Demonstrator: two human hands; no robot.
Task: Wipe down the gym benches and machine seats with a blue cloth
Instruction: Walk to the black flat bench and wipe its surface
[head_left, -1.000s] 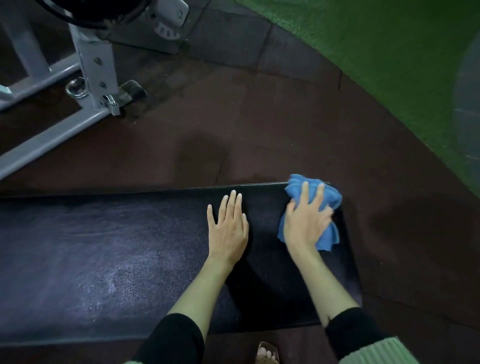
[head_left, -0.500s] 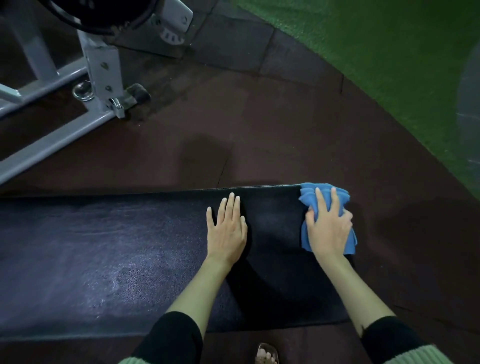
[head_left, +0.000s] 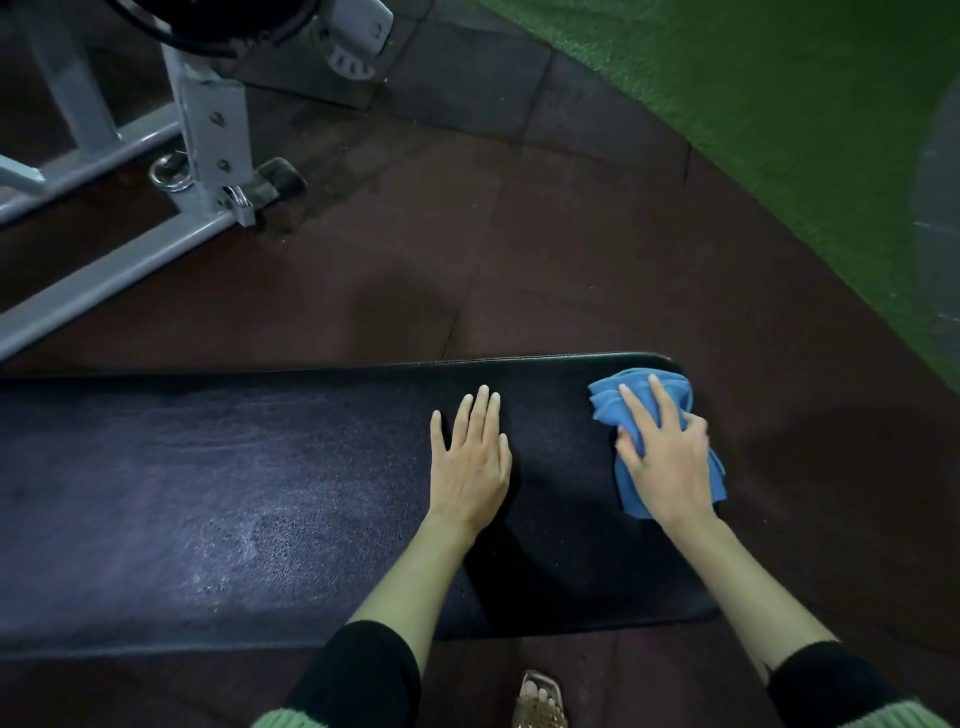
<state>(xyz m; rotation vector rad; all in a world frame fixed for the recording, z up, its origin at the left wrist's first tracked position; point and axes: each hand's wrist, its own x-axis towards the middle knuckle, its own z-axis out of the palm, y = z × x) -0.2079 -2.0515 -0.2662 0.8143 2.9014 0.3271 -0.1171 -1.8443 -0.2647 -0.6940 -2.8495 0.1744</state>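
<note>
A long black padded gym bench (head_left: 260, 493) runs across the view from the left edge to the right of centre. My left hand (head_left: 470, 460) lies flat on the pad, fingers together, holding nothing. My right hand (head_left: 667, 457) presses a crumpled blue cloth (head_left: 618, 397) onto the bench's right end, near its far corner. Part of the cloth hangs over the right edge of the pad. A faint damp sheen shows on the left half of the pad.
A grey steel machine frame (head_left: 119, 270) with a weight plate stands at the top left. Dark rubber floor tiles (head_left: 545, 249) lie beyond the bench, green turf (head_left: 805, 104) at the top right. My sandalled foot (head_left: 537, 701) shows below the bench.
My right hand has slid the blue cloth to the right along the pad, from beside my left hand to the bench's right end. My left hand has stayed flat in place.
</note>
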